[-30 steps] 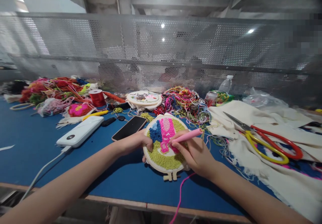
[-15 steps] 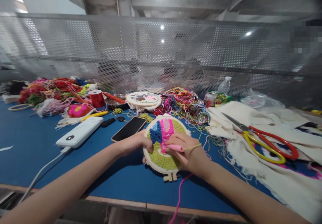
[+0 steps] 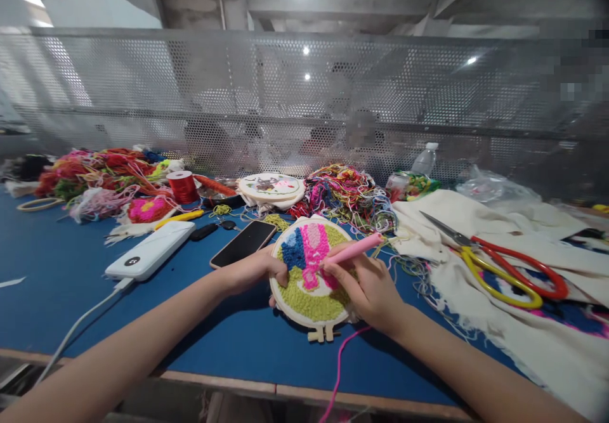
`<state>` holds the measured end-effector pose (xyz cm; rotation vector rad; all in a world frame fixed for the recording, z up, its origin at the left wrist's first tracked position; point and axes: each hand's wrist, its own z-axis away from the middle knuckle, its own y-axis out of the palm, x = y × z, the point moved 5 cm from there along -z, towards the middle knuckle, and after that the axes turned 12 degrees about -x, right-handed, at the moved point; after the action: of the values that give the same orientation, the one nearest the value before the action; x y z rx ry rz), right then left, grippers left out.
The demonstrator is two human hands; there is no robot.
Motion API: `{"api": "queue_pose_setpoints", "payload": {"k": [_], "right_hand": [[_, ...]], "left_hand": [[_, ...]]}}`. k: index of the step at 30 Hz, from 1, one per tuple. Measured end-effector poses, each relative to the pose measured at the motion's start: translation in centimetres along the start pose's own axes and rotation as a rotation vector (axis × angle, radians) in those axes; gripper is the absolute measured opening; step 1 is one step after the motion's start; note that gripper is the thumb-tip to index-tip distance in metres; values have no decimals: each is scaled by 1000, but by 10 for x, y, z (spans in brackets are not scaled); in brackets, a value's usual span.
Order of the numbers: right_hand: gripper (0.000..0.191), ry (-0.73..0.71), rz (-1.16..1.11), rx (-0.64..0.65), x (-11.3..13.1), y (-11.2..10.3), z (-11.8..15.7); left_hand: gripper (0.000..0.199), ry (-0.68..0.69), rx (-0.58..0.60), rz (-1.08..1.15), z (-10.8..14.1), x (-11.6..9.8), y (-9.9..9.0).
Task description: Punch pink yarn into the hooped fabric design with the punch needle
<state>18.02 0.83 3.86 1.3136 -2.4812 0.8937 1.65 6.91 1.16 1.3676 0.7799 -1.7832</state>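
A round embroidery hoop (image 3: 318, 312) with looped yarn work in blue, pink and yellow-green is held tilted above the blue table. My left hand (image 3: 259, 272) grips its left rim, thumb on the front and the other fingers mostly hidden behind. In my right hand (image 3: 373, 286) is a pink punch needle (image 3: 356, 249), its front end near the pink stitching and its rear end pointing up to the right. A small patch of white cloth shows among the stitches. Pink yarn (image 3: 339, 363) runs from beneath my right hand over the table's front edge.
Big scissors (image 3: 504, 271) with red and yellow handles lie on white cloth (image 3: 523, 340) at right. A phone (image 3: 243, 244) and a white power bank (image 3: 151, 250) with its cable are at left. Tangled yarn (image 3: 349, 198), another hoop (image 3: 271, 187) and a red spool (image 3: 183, 187) sit farther back.
The punch needle has swung from lying nearly flat to slanting up to the right, and my right fingers have shifted around it. The left hand and the hoop are almost unmoved.
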Motion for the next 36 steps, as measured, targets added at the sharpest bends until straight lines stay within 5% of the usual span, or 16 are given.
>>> {"api": "queue_pose_setpoints", "payload": {"k": [8,14,21,24,27,30,36], "right_hand": [[14,-103,-51,12,1,4,-1],[15,-217,-32,142,7,19,-2],[9,117,-149,70,-18,4,-13],[9,199,-212,175,-29,4,-14],[12,229,-237,256,-32,8,-12],[14,238,-230,362,-28,15,-8],[20,235,-121,270,-26,11,-7]], "left_hand": [[45,39,48,27,1,-4,2],[52,35,85,23,4,-6,3],[47,110,157,115,5,0,13],[47,51,148,241,1,3,7],[58,-95,19,345,-6,8,-7],[45,-181,-11,271,-6,12,-11],[54,84,46,98,3,-2,5]]}}
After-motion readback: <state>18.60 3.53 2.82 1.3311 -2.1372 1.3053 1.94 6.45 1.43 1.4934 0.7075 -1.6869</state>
